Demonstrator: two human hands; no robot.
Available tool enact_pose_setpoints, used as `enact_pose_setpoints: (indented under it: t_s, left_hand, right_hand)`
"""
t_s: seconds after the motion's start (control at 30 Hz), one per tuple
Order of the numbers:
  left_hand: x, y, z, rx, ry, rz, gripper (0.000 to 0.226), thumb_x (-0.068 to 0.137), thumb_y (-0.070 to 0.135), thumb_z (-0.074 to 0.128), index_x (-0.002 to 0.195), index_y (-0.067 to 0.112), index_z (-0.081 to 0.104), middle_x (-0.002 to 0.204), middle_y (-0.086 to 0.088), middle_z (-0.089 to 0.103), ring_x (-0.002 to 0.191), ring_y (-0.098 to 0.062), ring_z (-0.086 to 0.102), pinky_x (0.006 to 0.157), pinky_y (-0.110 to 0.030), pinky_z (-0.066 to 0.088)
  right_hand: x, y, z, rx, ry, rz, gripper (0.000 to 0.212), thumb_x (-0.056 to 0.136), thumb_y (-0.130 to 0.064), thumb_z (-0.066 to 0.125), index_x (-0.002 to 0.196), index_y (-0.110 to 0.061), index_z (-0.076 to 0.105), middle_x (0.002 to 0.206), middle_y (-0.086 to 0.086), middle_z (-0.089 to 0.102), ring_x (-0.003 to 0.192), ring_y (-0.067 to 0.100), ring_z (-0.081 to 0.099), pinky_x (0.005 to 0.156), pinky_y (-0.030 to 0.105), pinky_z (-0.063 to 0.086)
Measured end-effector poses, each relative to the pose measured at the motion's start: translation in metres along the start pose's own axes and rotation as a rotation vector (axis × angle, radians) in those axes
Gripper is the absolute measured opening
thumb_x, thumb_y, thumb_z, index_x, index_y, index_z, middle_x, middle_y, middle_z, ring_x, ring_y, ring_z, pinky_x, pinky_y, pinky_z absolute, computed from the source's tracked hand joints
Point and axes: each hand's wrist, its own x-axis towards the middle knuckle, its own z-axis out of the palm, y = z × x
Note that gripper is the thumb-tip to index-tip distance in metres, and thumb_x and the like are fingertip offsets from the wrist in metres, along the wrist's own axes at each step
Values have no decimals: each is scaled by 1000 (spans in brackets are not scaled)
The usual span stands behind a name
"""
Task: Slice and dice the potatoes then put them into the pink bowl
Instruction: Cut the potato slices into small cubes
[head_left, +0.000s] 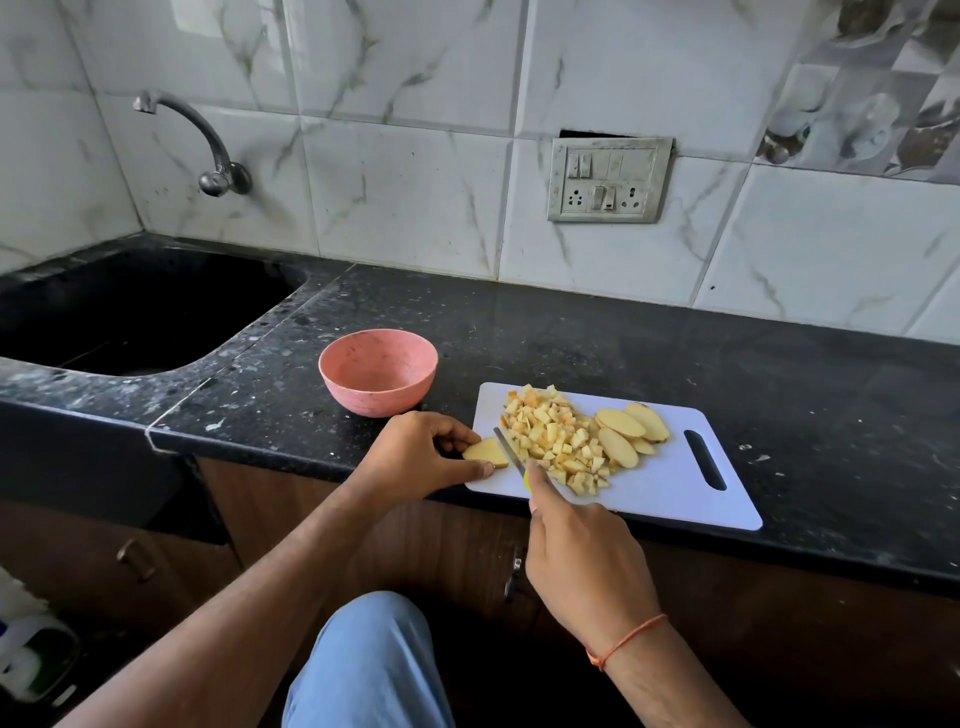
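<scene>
Pink bowl (378, 371) waits on the table, nothing visible inside. Left hand (415, 454) pinches a potato slice (485, 452) at the cutting board's (675, 483) left edge; right hand (587, 561) grips the knife (509, 457), blade right beside those fingertips. One slip nicks them! Diced pile (558, 439) and uncut slices (631, 428) lie further right.

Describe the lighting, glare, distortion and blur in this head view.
Head view: soft daylight, with pale glare on the wall tiles; wide-angle bending curves the counter edge and tile lines; the sink is near-black with no detail; the diced potato and board are sharp, while the knife blade looks slightly smeared.
</scene>
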Motion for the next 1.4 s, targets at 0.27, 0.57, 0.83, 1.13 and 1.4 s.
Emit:
enact_pose_setpoints:
  t_s: [0.27, 0.57, 0.83, 1.13, 1.4]
  left_hand:
    - [1, 0, 0, 5, 3, -12, 37, 71, 45, 97, 102, 31, 85, 86, 22, 76, 82, -3, 70, 71, -22, 57]
    - [-1, 1, 3, -3, 28, -5, 36, 73, 44, 96, 104, 31, 84, 88, 21, 77, 84, -1, 69, 69, -17, 55]
    - [-1, 1, 4, -10, 32, -23, 40, 72, 47, 96, 106, 31, 84, 89, 20, 77, 84, 0, 69, 67, -13, 51]
    - [-2, 2, 0, 12, 11, 2, 49, 71, 52, 95, 114, 32, 82, 90, 18, 75, 85, 1, 66, 69, -13, 51]
    - [0, 1, -4, -3, -11, -1, 43, 72, 42, 97, 111, 29, 83, 88, 18, 76, 80, 2, 67, 68, -13, 51]
  right_hand:
    - [15, -13, 8, -86, -64, 4, 59, 108, -26, 39, 164, -27, 23, 85, -1, 63, 73, 14, 56, 58, 26, 40]
    - [18, -13, 5, -122, -106, -18, 62, 106, -21, 39, 165, -25, 20, 83, -1, 57, 72, 17, 52, 55, 28, 34]
    - [-28, 2, -9, -92, -135, -12, 64, 109, -28, 38, 165, -33, 8, 70, -7, 54, 59, 10, 53, 51, 24, 36]
    - [-32, 11, -16, -10, -57, 63, 59, 110, -35, 34, 165, -40, 12, 63, -10, 48, 53, 10, 47, 43, 22, 25]
    - [-12, 5, -12, -40, -32, 24, 57, 111, -35, 34, 165, -35, 18, 65, -8, 50, 55, 11, 47, 45, 23, 26]
